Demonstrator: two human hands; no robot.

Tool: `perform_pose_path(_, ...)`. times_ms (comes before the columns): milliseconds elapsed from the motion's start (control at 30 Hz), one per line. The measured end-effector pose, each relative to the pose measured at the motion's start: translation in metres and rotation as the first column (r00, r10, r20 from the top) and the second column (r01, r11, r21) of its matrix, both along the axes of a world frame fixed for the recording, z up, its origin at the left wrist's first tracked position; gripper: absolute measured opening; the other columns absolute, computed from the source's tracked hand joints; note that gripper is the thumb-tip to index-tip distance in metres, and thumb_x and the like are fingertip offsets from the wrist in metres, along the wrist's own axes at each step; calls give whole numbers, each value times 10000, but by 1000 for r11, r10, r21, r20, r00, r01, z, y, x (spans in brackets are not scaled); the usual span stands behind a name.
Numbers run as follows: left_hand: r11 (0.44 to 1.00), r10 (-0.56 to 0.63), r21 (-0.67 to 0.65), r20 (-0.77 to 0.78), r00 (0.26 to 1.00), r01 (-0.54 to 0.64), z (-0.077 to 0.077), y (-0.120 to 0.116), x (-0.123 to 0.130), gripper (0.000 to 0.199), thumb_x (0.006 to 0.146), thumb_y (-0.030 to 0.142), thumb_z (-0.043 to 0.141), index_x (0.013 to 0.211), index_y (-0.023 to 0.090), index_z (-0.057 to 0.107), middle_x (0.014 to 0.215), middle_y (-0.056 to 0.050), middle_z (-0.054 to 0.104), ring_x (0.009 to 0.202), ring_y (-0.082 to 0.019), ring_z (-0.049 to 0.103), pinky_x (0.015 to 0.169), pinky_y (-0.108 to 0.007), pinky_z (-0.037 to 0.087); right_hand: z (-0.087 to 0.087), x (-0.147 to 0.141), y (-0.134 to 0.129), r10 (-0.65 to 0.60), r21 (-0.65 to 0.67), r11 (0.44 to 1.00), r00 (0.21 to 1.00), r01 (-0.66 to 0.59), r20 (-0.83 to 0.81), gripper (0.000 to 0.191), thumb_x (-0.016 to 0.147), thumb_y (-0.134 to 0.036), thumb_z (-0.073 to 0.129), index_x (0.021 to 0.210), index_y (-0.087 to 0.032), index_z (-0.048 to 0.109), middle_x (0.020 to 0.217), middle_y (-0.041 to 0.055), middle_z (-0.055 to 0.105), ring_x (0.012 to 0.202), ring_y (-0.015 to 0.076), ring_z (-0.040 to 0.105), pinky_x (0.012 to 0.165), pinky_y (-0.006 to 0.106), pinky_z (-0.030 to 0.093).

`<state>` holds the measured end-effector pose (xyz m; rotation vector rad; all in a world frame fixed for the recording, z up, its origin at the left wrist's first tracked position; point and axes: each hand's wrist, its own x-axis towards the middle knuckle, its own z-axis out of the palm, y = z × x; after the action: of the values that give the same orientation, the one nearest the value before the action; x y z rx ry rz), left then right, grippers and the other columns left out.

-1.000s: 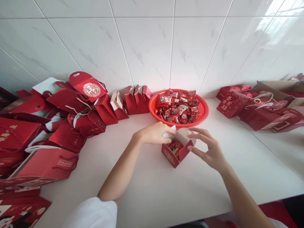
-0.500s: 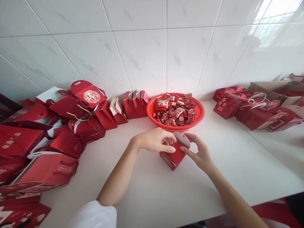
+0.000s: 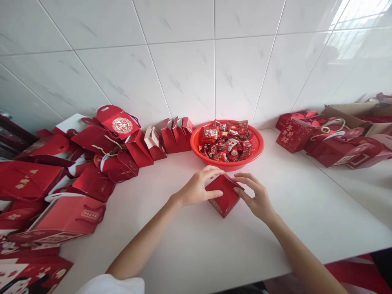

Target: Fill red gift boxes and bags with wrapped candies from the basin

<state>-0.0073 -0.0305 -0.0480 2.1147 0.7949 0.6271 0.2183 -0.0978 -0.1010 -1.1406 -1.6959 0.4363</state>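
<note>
A small red cardboard candy box point(image 3: 226, 200) stands on the white table in front of me, one corner pointing my way. Its top looks folded together, with no opening showing. My left hand point(image 3: 200, 187) grips the box's left side, thumb on the near face and fingers behind the far edge. On the right side, my right hand point(image 3: 253, 196) is closed on it, thumb on the near face and fingers over the upper edge. Just behind the box, a red plastic basket point(image 3: 196, 149) holds several red-wrapped candies point(image 3: 226, 141).
At the left a pile of red gift boxes point(image 3: 73, 212) covers the table, some with cord handles. Several small red boxes point(image 3: 170, 136) stand along the tiled wall. More red gift boxes point(image 3: 330, 147) and an open brown carton point(image 3: 346, 110) are at the right.
The box's rounded pale flap, upright before, no longer shows, and the top now appears folded down. My left hand has shifted slightly left and now holds the box's side.
</note>
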Motion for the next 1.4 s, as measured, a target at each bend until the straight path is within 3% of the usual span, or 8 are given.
perform_pose_path(133, 997, 79, -1, 120, 990, -79, -24, -9, 6, 644, 816, 328, 752, 1410, 263, 514, 1410, -110, 561, 1275, -249, 575, 1100, -414, 483, -3, -1, 0, 60, -1, 998, 998, -60, 28, 250, 984, -397, 555, 1111, -262, 723, 1178, 121, 668, 1037, 252, 685, 860, 423, 600)
perform_pose_path(233, 994, 105, -6, 128, 986, -105, -31, -14, 7, 568, 850, 338, 713, 1384, 259, 539, 1427, -106, 555, 1319, -255, 545, 1137, -422, 447, -4, -1, 1, 89, 18, 996, 995, -90, 47, 270, 983, -418, 556, 1087, -246, 736, 1178, 131, 663, 1063, 258, 678, 877, 419, 594)
perform_pose_path(433, 988, 151, 1, 90, 984, -152, -34, -23, 12, 312, 885, 318, 643, 1180, 229, 691, 1394, -107, 575, 1299, -272, 563, 1126, -424, 450, -3, -3, 0, 75, 26, 997, 996, -77, 54, 208, 982, -349, 570, 1073, -238, 721, 1175, 123, 657, 1062, 239, 672, 895, 404, 579)
perform_pose_path(633, 963, 263, 27, 97, 960, -267, -36, -36, 21, 299, 873, 248, 632, 1157, 228, 723, 1277, -98, 621, 1199, -245, 619, 1081, -392, 491, 0, -1, -3, 45, 4, 999, 998, -45, 53, 222, 971, -360, 585, 1115, -233, 696, 1206, 126, 653, 1108, 259, 662, 929, 417, 566)
perform_pose_path(1000, 968, 210, 112, 127, 969, -225, -42, -42, 20, 343, 927, 330, 594, 1234, 225, 703, 1281, -113, 616, 1188, -261, 622, 1067, -434, 507, -5, -1, -4, 115, 46, 992, 987, -121, 111, 202, 936, -357, 643, 1094, -241, 689, 1292, 138, 611, 1173, 272, 632, 962, 438, 561)
perform_pose_path(1167, 971, 207, 107, 89, 974, -216, -42, -43, 18, 366, 895, 226, 578, 1236, 246, 710, 1348, -101, 571, 1256, -272, 584, 1085, -439, 501, 0, 3, -6, 102, 31, 994, 989, -106, 109, 231, 941, -382, 631, 1125, -247, 671, 1292, 131, 602, 1187, 274, 623, 972, 431, 553)
perform_pose_path(1267, 952, 272, 119, 99, 957, -283, -47, -45, 20, 352, 885, 236, 588, 1212, 222, 719, 1310, -114, 581, 1244, -272, 593, 1072, -433, 513, 1, 5, -7, 115, 14, 993, 985, -118, 132, 317, 924, -430, 650, 1182, -247, 643, 1328, 139, 580, 1223, 287, 601, 991, 440, 539)
perform_pose_path(1400, 924, 334, 148, 133, 933, -352, -52, -49, 25, 359, 906, 278, 566, 1224, 193, 708, 1220, -124, 604, 1162, -261, 632, 1010, -418, 548, 3, 8, -8, 167, -37, 986, 953, -163, 253, 630, 828, -580, 715, 1346, -257, 560, 1453, 167, 494, 1333, 347, 506, 1039, 505, 496)
